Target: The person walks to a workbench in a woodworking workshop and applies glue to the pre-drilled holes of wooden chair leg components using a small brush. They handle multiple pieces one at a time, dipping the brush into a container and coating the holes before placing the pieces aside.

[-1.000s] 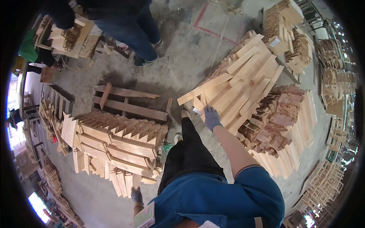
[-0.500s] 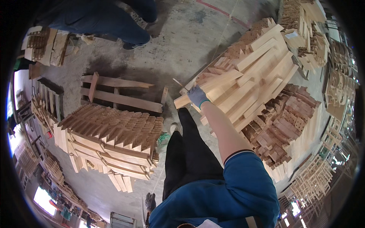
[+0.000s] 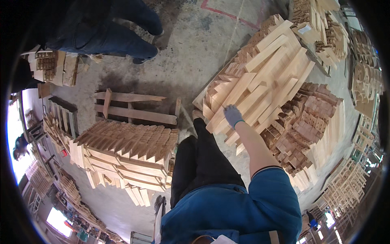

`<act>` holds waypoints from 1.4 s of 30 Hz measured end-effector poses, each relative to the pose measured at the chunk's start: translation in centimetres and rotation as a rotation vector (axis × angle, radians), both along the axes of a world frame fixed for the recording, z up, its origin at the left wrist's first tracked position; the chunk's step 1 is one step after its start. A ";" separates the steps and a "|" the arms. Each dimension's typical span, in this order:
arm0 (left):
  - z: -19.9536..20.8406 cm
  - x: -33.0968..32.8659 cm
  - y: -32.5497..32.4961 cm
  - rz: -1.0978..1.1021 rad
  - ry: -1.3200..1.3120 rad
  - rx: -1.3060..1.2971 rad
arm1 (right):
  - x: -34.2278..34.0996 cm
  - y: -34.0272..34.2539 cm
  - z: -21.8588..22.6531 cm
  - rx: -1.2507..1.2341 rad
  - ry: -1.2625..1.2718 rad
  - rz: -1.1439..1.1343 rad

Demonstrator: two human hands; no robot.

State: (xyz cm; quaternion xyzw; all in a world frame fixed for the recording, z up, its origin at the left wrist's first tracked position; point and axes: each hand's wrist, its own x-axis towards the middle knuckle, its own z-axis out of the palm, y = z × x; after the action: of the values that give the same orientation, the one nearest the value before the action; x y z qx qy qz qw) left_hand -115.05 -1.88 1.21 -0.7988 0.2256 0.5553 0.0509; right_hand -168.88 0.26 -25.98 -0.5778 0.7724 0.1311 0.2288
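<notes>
My right hand (image 3: 233, 115), in a grey glove, lies on the near end of a stack of pale wooden boards (image 3: 243, 87). Its fingers are stretched out over the wood, apart from one another. Beneath and beside it, long boards lie slanting side by side, with shorter blocks along the stack's left edge. My left hand (image 3: 159, 203), in a dark grey glove, hangs low beside my left hip. Its fingers are small and partly hidden, and I cannot make out whether it holds anything. A stack of notched wooden pieces (image 3: 126, 140) stands nearest to it.
A pallet of slats (image 3: 136, 114) lies on the concrete floor at left centre. Drilled wooden blocks (image 3: 306, 122) are piled at right. Another person's dark-trousered legs (image 3: 122, 38) stand at the far left, near more stacked wood (image 3: 55, 67). Chair-like frames (image 3: 345, 185) stand at lower right.
My right hand has moved from the left corner of the board stack rightward and nearer, onto the boards. The view has shifted slightly, and the other person's legs sit lower in it.
</notes>
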 end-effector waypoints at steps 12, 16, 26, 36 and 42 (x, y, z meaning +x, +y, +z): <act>-0.9 -8.0 -13.1 -0.939 0.170 -0.359 | 3.8 6.2 10.7 0.048 -0.302 -0.550; -2.0 -9.7 -19.0 -1.068 0.229 -0.444 | 3.4 5.5 13.3 0.003 -0.269 -0.708; -1.1 -21.0 -36.4 -2.197 0.170 -0.321 | -1.3 -0.6 12.1 -0.021 -0.276 -1.170; -3.9 -32.9 -55.5 -2.029 0.405 -0.962 | -4.3 -16.2 12.9 -0.220 -0.301 -1.230; -4.1 -35.2 -59.7 -1.899 0.479 -0.833 | -9.2 -23.6 15.6 -0.314 -0.290 -1.310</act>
State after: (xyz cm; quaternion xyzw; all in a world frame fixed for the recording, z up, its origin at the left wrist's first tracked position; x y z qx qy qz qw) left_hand -150.25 -61.58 -2.87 -0.1196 0.9329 0.3095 0.1401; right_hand -178.10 -23.36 -10.42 -0.0297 0.9338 -0.2262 0.2756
